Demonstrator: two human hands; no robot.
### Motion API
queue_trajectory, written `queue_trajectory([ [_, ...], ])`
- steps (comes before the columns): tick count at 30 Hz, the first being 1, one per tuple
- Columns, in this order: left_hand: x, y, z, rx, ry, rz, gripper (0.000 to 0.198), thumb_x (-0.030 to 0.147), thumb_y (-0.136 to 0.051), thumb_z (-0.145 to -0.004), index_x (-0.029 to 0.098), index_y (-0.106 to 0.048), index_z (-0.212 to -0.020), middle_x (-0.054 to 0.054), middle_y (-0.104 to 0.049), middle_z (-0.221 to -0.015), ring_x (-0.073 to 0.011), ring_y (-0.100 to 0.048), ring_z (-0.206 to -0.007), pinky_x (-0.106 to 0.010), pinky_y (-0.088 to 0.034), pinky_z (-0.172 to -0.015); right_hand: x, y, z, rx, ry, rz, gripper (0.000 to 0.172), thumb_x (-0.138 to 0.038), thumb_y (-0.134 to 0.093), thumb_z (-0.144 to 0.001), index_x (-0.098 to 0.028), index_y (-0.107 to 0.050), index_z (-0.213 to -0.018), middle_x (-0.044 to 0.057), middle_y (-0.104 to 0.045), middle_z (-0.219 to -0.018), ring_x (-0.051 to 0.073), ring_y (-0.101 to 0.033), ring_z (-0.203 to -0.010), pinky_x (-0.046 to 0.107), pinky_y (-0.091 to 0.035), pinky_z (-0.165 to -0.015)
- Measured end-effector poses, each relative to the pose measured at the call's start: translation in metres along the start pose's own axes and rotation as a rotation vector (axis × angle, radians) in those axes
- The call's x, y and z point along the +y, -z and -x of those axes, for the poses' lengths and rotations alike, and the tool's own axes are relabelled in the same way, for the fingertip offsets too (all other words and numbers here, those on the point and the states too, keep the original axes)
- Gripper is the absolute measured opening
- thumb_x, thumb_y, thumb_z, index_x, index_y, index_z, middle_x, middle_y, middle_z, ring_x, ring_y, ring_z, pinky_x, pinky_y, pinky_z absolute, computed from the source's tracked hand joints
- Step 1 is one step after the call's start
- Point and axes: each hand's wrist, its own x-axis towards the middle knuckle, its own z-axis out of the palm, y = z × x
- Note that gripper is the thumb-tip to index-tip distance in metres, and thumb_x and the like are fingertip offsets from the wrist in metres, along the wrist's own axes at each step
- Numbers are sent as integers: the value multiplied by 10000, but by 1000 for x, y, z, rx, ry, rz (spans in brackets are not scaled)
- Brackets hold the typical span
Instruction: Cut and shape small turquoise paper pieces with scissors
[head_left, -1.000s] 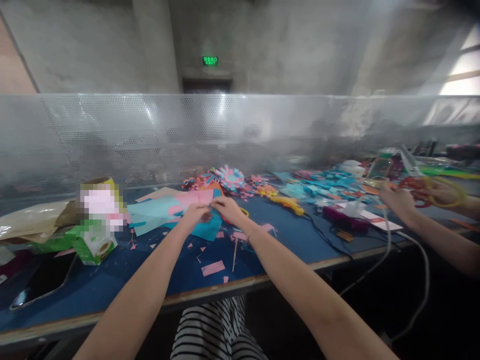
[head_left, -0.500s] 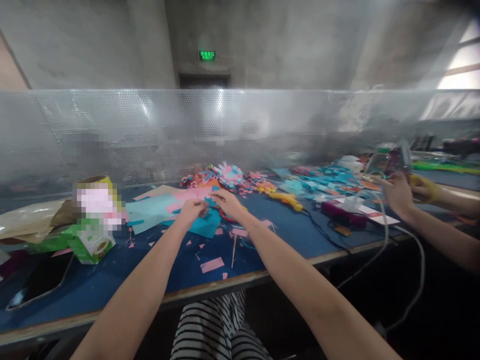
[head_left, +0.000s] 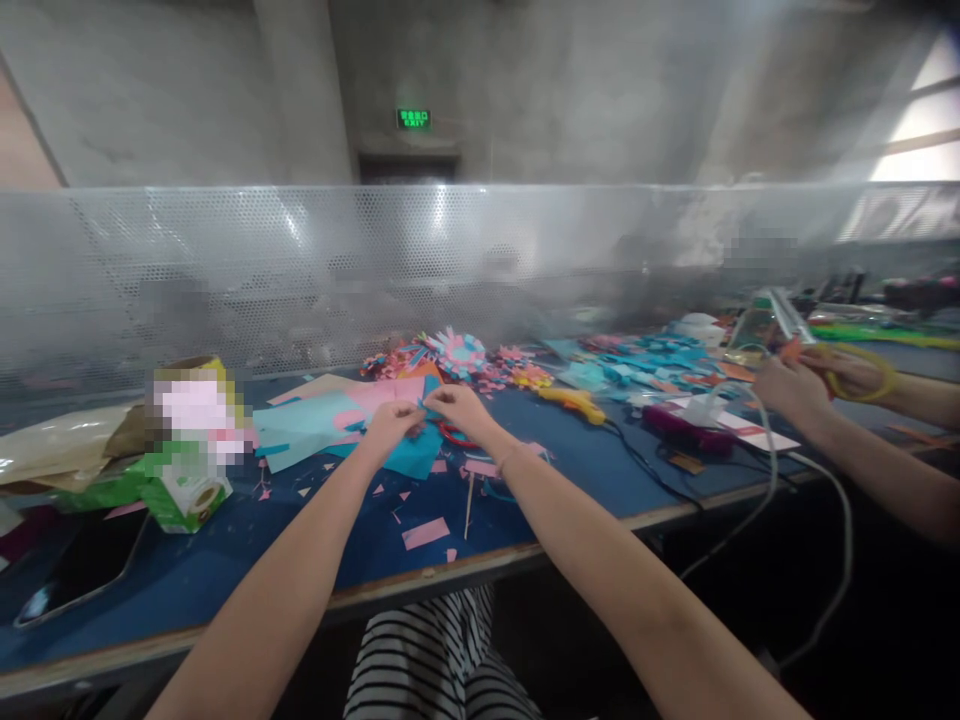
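My left hand (head_left: 396,422) and my right hand (head_left: 457,408) meet over the sheets of paper, fingertips pinched close together. Between them is a small blue paper piece (head_left: 423,402), gripped from both sides; its exact shape is partly hidden by my fingers. Beneath my hands lies a blue paper sheet (head_left: 409,458), with a light blue sheet (head_left: 300,430) and a pink sheet (head_left: 375,395) to its left. Red-handled scissors (head_left: 452,434) lie partly hidden under my right hand.
Paper flowers (head_left: 459,352) are heaped at the back. A yellow glue gun (head_left: 574,403) with a black cord lies to the right. At far right, a co-worker's hands (head_left: 795,385) hold yellow scissors (head_left: 862,372) and orange paper. A phone (head_left: 82,565) and boxes (head_left: 187,490) sit left.
My fingertips have drawn slightly closer around the blue paper piece, and less of it shows. The co-worker's hands have come together, with orange paper now visible at the scissors.
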Motion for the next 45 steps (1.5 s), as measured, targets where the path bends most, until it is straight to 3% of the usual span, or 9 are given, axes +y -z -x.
queue_trajectory([
  [7,-6,-2,-2,-44,104,51,232,325,-617,-618,126,-555,-515,-17,-556,-472,-94,-472,-433,-236,-367,-480,-2,3,1,-106,66,126,136,-248,-496,-706,-141,-543,-637,-20,-514,-584,85,-443,-564,213,-361,-566],
  [10,-5,-2,-1,-80,70,-13,224,291,-612,-624,125,-546,-489,-4,-518,-434,-81,-445,-413,-224,-325,-452,-4,4,2,-167,85,80,145,-249,-503,-702,-144,-525,-605,-27,-489,-573,80,-431,-559,214,-363,-567],
  [14,0,-1,2,-67,7,79,212,282,-614,-629,128,-545,-500,20,-477,-413,-67,-418,-402,-213,-298,-438,-4,7,2,-110,36,-200,167,-324,-526,-705,-158,-537,-709,-16,-513,-656,97,-491,-620,229,-408,-588],
  [17,5,-1,3,-20,42,248,202,267,-624,-621,132,-528,-505,24,-469,-415,-59,-405,-389,-210,-290,-425,-3,10,2,-83,81,-375,242,-342,-613,-645,-176,-557,-813,3,-557,-776,113,-533,-720,250,-437,-665],
  [21,8,-1,4,-23,93,371,205,251,-643,-612,135,-512,-504,18,-461,-416,-59,-402,-389,-211,-289,-411,-3,11,3,-125,222,-297,224,-324,-662,-606,-165,-604,-753,19,-574,-777,126,-537,-764,274,-428,-737],
  [25,8,-1,4,-31,113,366,184,232,-647,-609,134,-523,-514,10,-468,-435,-61,-408,-407,-213,-295,-413,-7,9,5,-103,179,-226,193,-324,-622,-641,-153,-604,-727,10,-574,-698,114,-533,-671,272,-435,-678],
  [31,5,-1,4,-44,73,262,226,308,-648,-595,135,-517,-533,14,-470,-456,-67,-408,-420,-225,-305,-435,-13,11,7,-79,96,-119,176,-319,-578,-658,-144,-583,-679,7,-575,-618,116,-527,-622,262,-433,-619],
  [37,-3,-1,-1,-20,-120,-33,315,397,-569,-660,150,-473,-489,24,-452,-437,-78,-403,-424,-230,-313,-459,-15,8,5,-9,33,-84,141,-282,-555,-643,-146,-536,-611,-4,-545,-586,102,-505,-575,239,-423,-572],
  [45,2,0,3,-22,-198,-326,269,346,-486,-724,165,-466,-526,30,-463,-467,-97,-426,-456,-228,-322,-482,-10,3,4,-16,-7,-134,165,-312,-533,-646,-160,-478,-611,-32,-480,-549,95,-479,-538,230,-407,-531],
])
